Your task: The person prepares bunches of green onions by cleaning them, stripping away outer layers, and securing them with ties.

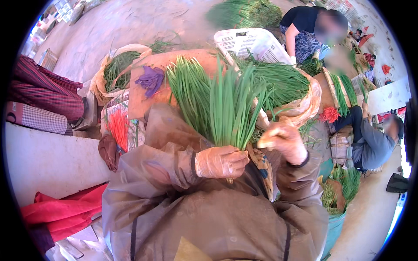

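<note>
My left hand (222, 162), in a thin clear glove, grips a bunch of long green leaves, seemingly Chinese chives (232, 112), by the stem ends. The leaves fan upward, away from me. To the right of the bunch, my gloved right hand (284, 142) is raised with its fingers curled. Motion blur hides whether anything is between those fingers. Behind the held bunch, another bundle of chives (186, 86) lies on an orange-brown board (141, 106). A large heap of loose chives (282, 83) fills a pale plastic wrapping (308, 106) beyond my right hand.
A crumpled purple cloth (150, 80) lies on the board. Red ties (119, 129) sit at its near left. Behind stand a sack of greens (121, 70) and a white plastic crate (249, 44). Two people work at the right, one crouching (302, 31), one seated (377, 143).
</note>
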`<control>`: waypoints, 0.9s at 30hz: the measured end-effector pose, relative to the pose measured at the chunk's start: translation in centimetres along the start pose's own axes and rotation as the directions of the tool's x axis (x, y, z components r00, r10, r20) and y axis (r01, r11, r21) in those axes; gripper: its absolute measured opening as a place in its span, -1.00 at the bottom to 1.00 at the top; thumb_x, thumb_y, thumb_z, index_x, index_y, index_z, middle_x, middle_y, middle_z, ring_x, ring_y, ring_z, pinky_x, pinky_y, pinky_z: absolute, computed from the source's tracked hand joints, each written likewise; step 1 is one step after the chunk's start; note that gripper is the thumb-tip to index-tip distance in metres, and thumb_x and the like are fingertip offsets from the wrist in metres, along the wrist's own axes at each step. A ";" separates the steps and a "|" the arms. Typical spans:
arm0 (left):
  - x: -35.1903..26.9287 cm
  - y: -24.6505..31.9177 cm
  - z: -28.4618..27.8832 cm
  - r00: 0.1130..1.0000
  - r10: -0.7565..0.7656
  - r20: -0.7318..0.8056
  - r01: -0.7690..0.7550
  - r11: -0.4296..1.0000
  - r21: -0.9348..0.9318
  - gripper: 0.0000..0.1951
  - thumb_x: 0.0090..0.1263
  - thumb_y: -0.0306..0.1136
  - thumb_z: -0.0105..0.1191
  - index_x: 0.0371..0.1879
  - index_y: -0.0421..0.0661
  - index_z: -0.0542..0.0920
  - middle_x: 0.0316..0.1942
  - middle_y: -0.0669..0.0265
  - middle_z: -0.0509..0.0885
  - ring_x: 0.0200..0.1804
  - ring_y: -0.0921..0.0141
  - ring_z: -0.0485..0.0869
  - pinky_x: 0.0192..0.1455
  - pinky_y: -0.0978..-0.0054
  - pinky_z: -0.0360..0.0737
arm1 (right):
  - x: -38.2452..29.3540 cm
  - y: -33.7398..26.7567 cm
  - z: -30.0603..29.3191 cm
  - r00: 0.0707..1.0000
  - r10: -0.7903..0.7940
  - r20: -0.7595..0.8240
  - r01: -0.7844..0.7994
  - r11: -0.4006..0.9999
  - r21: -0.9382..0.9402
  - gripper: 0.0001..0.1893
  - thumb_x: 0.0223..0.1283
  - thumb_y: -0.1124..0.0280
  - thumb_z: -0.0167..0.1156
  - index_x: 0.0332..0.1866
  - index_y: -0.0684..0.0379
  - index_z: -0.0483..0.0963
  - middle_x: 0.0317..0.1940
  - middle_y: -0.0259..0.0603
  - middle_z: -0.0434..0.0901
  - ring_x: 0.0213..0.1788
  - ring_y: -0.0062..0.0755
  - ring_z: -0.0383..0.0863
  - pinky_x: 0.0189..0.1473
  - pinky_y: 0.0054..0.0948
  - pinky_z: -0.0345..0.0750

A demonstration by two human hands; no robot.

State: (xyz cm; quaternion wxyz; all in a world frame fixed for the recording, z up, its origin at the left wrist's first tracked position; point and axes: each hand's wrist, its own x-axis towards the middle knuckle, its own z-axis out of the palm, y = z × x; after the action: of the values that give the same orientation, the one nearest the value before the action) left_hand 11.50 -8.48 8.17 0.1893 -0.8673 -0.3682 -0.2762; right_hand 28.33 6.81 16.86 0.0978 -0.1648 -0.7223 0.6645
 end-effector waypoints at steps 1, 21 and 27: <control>-0.1 0.0 -0.2 1.000 -0.016 -0.018 0.016 1.000 0.015 -0.80 -0.01 -0.30 0.08 -0.35 0.10 0.56 -0.08 0.53 0.57 0.11 0.45 0.47 0.02 0.53 0.49 | -1.1 0.9 -1.5 0.998 0.035 -0.052 -0.027 0.989 0.146 -0.90 0.10 0.45 0.23 -0.29 0.21 0.56 -0.32 -0.23 0.56 -0.40 -0.53 0.53 -0.34 -0.56 0.47; -0.5 -0.4 -0.1 0.916 -0.267 -0.298 0.262 0.963 -0.057 -0.70 -0.06 -0.23 0.23 -0.26 0.28 0.60 0.12 0.42 0.50 0.23 0.31 0.37 0.00 0.43 0.50 | 0.6 -0.8 1.7 0.827 -0.561 0.029 0.240 0.306 -0.921 -0.83 -0.13 0.39 0.34 -0.34 -0.04 0.58 -0.48 -0.37 0.52 -0.38 -0.33 0.55 -0.30 -0.34 0.51; 1.1 -1.3 -1.3 0.909 -0.364 -0.204 0.295 0.906 -0.305 -0.62 -0.06 -0.17 0.23 -0.17 0.24 0.58 0.12 0.38 0.52 0.26 0.26 0.43 0.31 0.03 0.25 | -1.7 5.1 -6.0 0.895 -0.310 -0.321 -0.247 0.253 -0.935 -0.62 -0.07 0.56 0.21 -0.03 0.14 0.51 -0.27 -0.09 0.55 -0.16 -0.04 0.53 -0.03 -0.31 0.47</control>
State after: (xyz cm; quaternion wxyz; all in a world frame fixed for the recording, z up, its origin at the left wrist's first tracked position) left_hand 10.67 -7.76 10.04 0.0667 -0.7664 -0.4423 -0.4610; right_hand 32.67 12.08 12.55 0.1518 -0.3213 -0.9344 0.0227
